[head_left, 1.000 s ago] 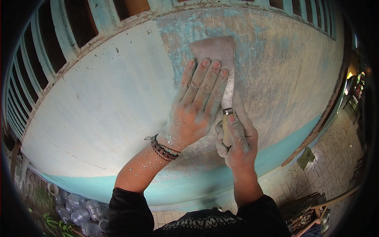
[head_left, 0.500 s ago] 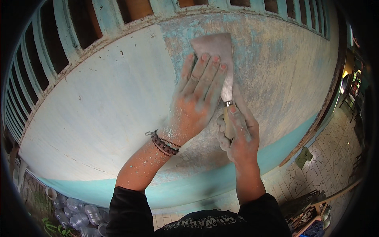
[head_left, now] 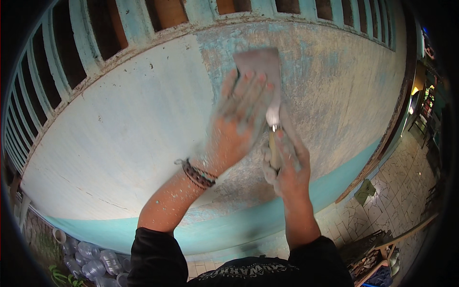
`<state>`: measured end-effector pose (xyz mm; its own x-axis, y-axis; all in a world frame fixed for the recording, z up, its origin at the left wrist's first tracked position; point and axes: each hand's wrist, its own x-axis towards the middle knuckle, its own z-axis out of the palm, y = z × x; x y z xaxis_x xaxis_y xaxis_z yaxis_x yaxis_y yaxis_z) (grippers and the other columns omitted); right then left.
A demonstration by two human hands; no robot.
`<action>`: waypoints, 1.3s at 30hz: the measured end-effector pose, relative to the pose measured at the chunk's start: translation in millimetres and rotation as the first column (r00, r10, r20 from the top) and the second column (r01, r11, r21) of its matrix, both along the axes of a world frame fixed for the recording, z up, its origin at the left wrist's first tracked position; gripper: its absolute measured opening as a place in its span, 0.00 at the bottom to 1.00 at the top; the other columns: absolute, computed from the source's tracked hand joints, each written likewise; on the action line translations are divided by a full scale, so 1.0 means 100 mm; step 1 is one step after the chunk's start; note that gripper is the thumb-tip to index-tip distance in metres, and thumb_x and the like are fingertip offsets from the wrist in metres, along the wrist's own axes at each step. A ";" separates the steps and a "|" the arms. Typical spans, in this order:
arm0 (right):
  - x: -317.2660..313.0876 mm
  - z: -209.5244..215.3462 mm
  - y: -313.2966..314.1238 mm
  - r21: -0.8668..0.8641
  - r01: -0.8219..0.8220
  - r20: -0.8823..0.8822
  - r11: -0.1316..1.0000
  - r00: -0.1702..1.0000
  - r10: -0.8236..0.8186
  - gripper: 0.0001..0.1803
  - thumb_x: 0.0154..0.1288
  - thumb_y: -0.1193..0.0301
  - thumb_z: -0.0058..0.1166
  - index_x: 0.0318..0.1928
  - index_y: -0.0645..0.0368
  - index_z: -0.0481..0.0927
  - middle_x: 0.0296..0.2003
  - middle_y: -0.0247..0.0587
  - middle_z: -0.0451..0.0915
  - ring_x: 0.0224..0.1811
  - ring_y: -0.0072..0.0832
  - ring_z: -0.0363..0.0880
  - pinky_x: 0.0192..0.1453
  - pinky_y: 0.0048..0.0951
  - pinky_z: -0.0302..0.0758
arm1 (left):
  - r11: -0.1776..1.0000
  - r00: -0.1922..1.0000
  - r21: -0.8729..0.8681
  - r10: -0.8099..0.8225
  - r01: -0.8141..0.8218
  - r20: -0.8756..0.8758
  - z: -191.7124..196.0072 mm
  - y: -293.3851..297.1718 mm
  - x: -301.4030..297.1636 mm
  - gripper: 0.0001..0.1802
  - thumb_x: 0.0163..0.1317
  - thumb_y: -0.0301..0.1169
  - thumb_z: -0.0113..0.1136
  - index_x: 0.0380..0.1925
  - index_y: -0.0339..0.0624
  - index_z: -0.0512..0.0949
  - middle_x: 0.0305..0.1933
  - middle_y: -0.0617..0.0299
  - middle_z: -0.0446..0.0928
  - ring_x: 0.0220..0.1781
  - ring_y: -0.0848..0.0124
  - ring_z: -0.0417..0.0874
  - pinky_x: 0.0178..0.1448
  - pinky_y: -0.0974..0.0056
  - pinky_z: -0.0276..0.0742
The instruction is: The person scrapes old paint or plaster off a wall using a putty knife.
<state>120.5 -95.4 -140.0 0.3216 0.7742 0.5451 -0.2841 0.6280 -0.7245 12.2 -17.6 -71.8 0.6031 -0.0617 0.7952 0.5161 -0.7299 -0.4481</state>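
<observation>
A wide paint scraper (head_left: 262,61) with a pale wooden handle is against the wall (head_left: 129,129), its blade pointing up over a patch of worn, flaking paint. My right hand (head_left: 290,167) is wrapped round the handle, with a finger reaching up beside the shank. My left hand (head_left: 236,122) lies on the blade with its fingers stretched out, smeared a little by motion. Pale dust coats both hands, and flecks cling to the left forearm above the dark braided bracelet (head_left: 198,176).
Light blue window bars (head_left: 136,21) run along the wall's top. A turquoise band (head_left: 229,227) edges its bottom. Several clear plastic jugs (head_left: 93,265) lie at lower left. Wooden boards (head_left: 377,248) and a dark green cloth (head_left: 365,192) are on the tiled floor at right.
The scraper and both hands appear slightly lower in the picture, as does the wall's upper edge. Motion now blurs the left hand more. The grip on the handle is unchanged.
</observation>
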 end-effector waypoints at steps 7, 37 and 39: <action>0.08 -1.03 -0.07 -0.222 -0.140 -0.062 0.965 0.990 0.129 0.28 0.72 0.63 0.42 0.68 0.60 0.57 0.22 0.28 0.68 0.15 0.13 0.58 0.15 0.16 0.58 | 0.965 0.998 -0.255 0.064 -0.067 -0.023 -1.07 -0.20 -0.10 0.31 0.46 0.24 0.61 0.56 0.35 0.72 0.65 0.50 0.66 0.69 0.55 0.62 0.71 0.42 0.57; 0.33 -2.30 -0.08 -0.439 -0.079 0.378 0.895 0.888 0.263 0.20 0.64 0.75 0.55 0.57 0.60 0.74 0.22 0.30 0.74 0.21 0.12 0.64 0.23 0.16 0.61 | -0.362 0.249 -0.021 0.597 0.932 0.763 -2.91 -0.39 -0.21 0.11 0.68 0.34 0.50 0.36 0.37 0.76 0.39 0.56 0.80 0.41 0.65 0.83 0.48 0.58 0.80; 0.18 -2.24 0.02 -0.411 -0.101 0.382 0.906 0.883 0.271 0.20 0.64 0.75 0.54 0.58 0.60 0.74 0.22 0.30 0.74 0.21 0.11 0.64 0.23 0.16 0.61 | -0.312 0.235 -0.065 0.547 0.948 0.804 -2.87 -0.35 -0.32 0.12 0.68 0.34 0.51 0.37 0.35 0.77 0.37 0.59 0.80 0.39 0.69 0.82 0.47 0.63 0.80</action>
